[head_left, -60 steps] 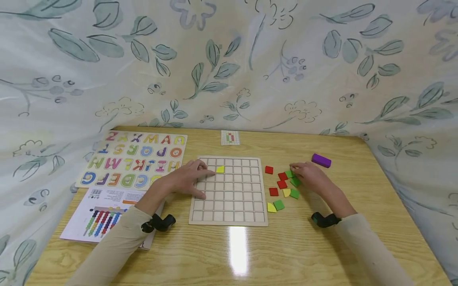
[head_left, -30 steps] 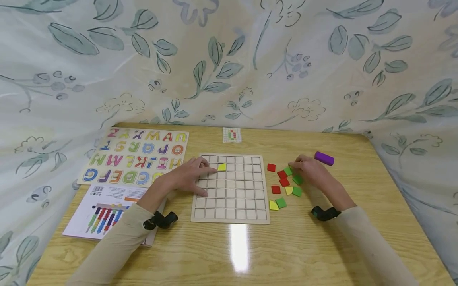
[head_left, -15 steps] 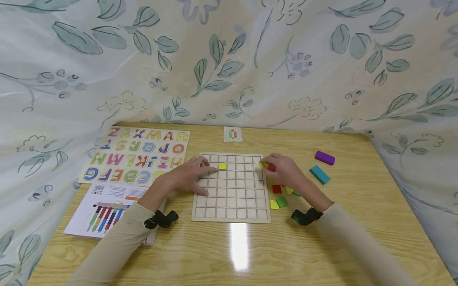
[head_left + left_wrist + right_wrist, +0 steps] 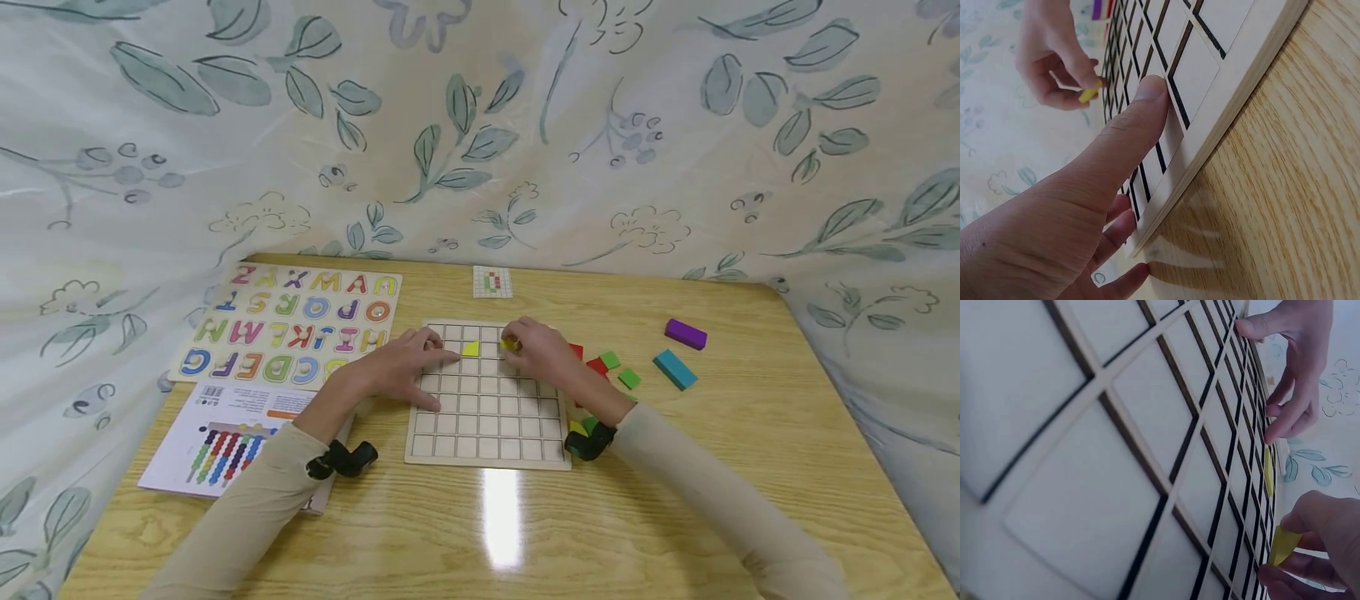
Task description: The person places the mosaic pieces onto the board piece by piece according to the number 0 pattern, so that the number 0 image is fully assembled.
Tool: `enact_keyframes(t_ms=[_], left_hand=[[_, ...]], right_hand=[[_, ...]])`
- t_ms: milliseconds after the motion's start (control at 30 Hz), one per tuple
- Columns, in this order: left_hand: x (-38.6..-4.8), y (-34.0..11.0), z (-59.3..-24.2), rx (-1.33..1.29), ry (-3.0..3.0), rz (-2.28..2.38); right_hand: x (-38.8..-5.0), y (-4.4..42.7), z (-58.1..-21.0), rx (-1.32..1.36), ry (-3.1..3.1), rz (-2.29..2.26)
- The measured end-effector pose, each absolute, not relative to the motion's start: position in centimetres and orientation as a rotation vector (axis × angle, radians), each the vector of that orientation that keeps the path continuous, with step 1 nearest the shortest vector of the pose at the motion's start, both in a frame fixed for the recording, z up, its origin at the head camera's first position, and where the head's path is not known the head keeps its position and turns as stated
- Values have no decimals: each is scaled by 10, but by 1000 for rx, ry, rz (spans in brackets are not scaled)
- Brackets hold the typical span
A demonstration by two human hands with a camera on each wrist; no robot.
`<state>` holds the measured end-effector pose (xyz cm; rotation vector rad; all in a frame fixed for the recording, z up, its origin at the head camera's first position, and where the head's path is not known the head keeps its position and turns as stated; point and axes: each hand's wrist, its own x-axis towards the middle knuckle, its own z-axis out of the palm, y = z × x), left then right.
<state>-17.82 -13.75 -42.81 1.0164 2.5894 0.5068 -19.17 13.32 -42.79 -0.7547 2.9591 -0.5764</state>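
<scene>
A pale wooden grid board [image 4: 487,427] lies in the middle of the table. My left hand [image 4: 401,371] rests at its left edge, with the thumb touching the grid and the fingers fairly straight. One yellow tile [image 4: 471,348] with a curved side sits in an upper cell, close to the left index fingertip. Over the upper right cells, my right hand [image 4: 536,350] pinches a second yellow tile [image 4: 1285,544] between thumb and fingers. In the right wrist view it is tilted at the grid; whether it touches the board I cannot tell.
Loose red, green and yellow tiles [image 4: 629,378] lie right of the board, partly behind the right arm. Farther right are a purple block [image 4: 686,334] and a blue block [image 4: 675,369]. A pattern card [image 4: 492,282] lies behind, an alphabet board [image 4: 288,325] and a box [image 4: 202,417] left.
My right hand has moved left from the loose tiles to above the board, carrying a yellow tile. The blue block has come out from behind it. My left hand stays in place.
</scene>
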Motion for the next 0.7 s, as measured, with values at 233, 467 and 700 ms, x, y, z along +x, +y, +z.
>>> enact_keyframes(t_ms=[233, 467, 700], left_hand=[[-178, -137, -428, 1005, 2587, 506], [-178, -136, -429, 1001, 2591, 512], [-178, -136, -428, 1000, 2594, 492]], right_hand=[[-193, 129, -428, -785, 2988, -418], [-195, 129, -427, -698, 2915, -575], [-194, 128, -427, -730, 2904, -580]])
